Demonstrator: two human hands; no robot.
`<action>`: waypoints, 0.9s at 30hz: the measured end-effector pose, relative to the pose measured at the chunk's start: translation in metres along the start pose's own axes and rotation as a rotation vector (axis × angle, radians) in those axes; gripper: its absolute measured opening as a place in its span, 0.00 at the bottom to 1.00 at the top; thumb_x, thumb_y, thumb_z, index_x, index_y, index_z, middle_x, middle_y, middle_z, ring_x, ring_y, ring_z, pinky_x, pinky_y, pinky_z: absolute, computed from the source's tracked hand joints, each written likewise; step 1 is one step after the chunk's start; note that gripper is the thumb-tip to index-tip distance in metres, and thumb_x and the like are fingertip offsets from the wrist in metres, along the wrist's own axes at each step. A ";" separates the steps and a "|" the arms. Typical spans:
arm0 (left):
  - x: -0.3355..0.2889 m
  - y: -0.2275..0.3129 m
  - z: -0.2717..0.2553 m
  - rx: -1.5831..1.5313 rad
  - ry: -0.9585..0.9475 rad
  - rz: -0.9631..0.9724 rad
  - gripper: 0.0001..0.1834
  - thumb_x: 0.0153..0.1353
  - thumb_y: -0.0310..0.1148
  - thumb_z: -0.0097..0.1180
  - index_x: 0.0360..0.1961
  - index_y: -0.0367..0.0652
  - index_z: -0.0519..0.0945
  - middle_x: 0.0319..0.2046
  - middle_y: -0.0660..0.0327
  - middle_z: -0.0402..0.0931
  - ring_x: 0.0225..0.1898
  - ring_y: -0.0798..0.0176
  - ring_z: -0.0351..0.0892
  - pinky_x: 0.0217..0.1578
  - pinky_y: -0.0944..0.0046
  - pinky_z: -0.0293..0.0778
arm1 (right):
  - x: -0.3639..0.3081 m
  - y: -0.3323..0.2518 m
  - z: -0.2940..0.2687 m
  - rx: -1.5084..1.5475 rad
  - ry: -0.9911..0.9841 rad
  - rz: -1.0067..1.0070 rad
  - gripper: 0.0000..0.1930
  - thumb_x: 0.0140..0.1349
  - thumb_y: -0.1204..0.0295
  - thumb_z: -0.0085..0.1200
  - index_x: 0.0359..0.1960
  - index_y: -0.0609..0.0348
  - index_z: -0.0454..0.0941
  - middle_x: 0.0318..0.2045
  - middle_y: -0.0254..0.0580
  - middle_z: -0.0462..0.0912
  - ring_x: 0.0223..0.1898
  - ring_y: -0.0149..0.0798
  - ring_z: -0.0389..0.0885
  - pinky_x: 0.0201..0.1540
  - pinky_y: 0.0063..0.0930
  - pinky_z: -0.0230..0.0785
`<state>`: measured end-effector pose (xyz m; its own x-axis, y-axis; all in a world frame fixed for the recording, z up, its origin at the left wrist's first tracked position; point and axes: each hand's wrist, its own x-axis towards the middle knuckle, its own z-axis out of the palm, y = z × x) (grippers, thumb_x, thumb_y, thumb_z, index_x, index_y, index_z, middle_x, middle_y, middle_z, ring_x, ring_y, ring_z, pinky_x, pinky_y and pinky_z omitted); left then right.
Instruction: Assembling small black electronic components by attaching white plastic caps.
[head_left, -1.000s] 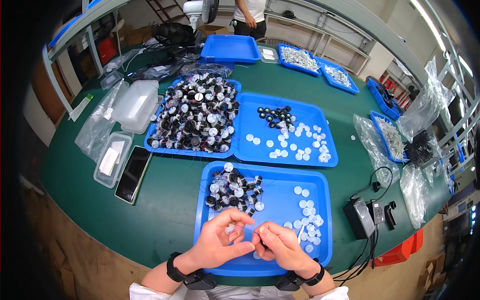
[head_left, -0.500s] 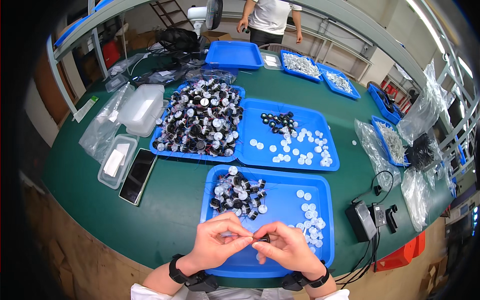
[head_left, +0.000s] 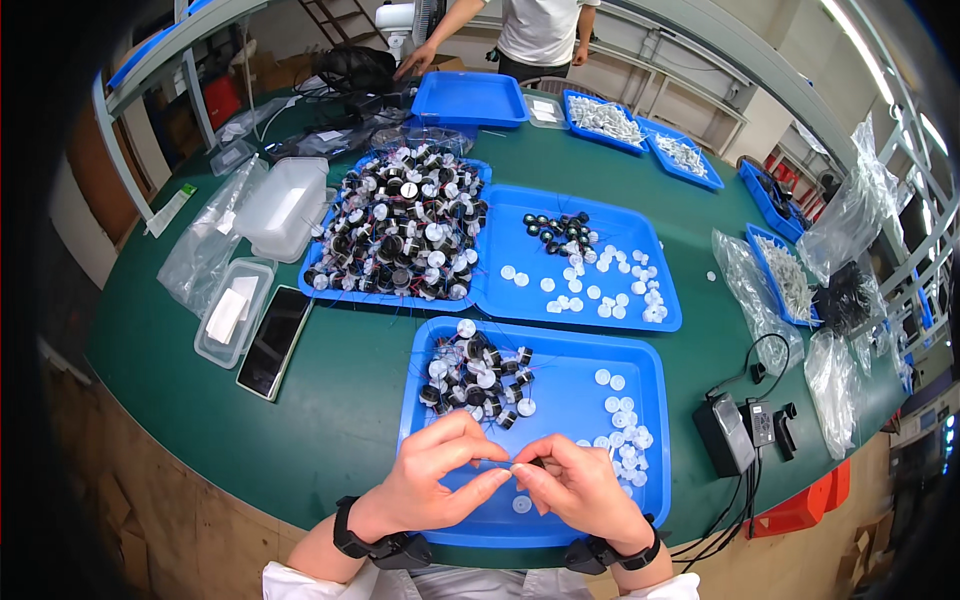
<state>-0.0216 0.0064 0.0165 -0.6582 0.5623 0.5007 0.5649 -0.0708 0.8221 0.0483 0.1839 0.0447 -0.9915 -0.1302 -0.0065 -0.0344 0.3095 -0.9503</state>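
evidently, in the head view, both hands are meeting low over the near blue tray (head_left: 575, 365), their fingertips all but touching. the right hand (head_left: 582, 490) is pinching a small dark part (head_left: 538, 462), mostly hidden by the fingers, probably to steady it; the left hand (head_left: 432, 475) is pressing thumb and forefinger together on a thin wire (head_left: 490, 461) just beside it, and what its curled fingers are covering i cannot tell. working over the tray is presumably making sure anything dropped lands inside. within it, a pile of wired parts (head_left: 475, 375) is lying at the left and loose clear wheels (head_left: 625, 425) are lying at the right, likely so the kinds are not mixing. beyond it, a bigger heap (head_left: 400, 235) is filling another tray, whose rim is seemingly containing it, while a phone (head_left: 275, 343) is resting on the green table (head_left: 350, 430), out of the wires' way.
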 end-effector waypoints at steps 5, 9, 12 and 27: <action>0.002 0.002 0.000 0.127 -0.020 0.102 0.11 0.44 0.24 0.64 0.31 0.36 0.79 0.23 0.58 0.69 0.23 0.65 0.70 0.21 0.69 0.66 | -0.001 -0.001 -0.001 0.054 0.012 0.066 0.08 0.61 0.72 0.52 0.35 0.65 0.70 0.18 0.36 0.75 0.15 0.24 0.73 0.15 0.17 0.62; 0.001 0.000 0.000 0.138 0.001 0.117 0.11 0.43 0.21 0.64 0.31 0.36 0.79 0.22 0.59 0.68 0.20 0.66 0.68 0.18 0.70 0.64 | -0.002 0.001 -0.001 0.047 -0.017 0.025 0.08 0.60 0.72 0.52 0.35 0.65 0.70 0.17 0.36 0.76 0.15 0.24 0.73 0.14 0.17 0.61; 0.004 0.002 0.001 0.125 -0.018 0.133 0.11 0.43 0.20 0.64 0.30 0.35 0.79 0.22 0.59 0.68 0.20 0.66 0.68 0.18 0.69 0.63 | -0.003 0.003 -0.003 0.136 -0.017 0.042 0.08 0.60 0.73 0.52 0.36 0.65 0.71 0.16 0.36 0.76 0.14 0.24 0.73 0.14 0.16 0.60; 0.004 -0.003 -0.004 0.046 -0.147 -0.032 0.07 0.42 0.19 0.61 0.25 0.35 0.76 0.23 0.60 0.66 0.22 0.66 0.67 0.19 0.69 0.61 | 0.000 0.009 0.005 -0.455 -0.081 -0.339 0.11 0.51 0.85 0.51 0.37 0.67 0.66 0.32 0.48 0.70 0.31 0.48 0.73 0.32 0.33 0.68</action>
<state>-0.0279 0.0053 0.0169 -0.5984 0.6782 0.4266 0.5693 -0.0148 0.8220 0.0483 0.1821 0.0347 -0.9033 -0.3589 0.2349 -0.4175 0.6097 -0.6738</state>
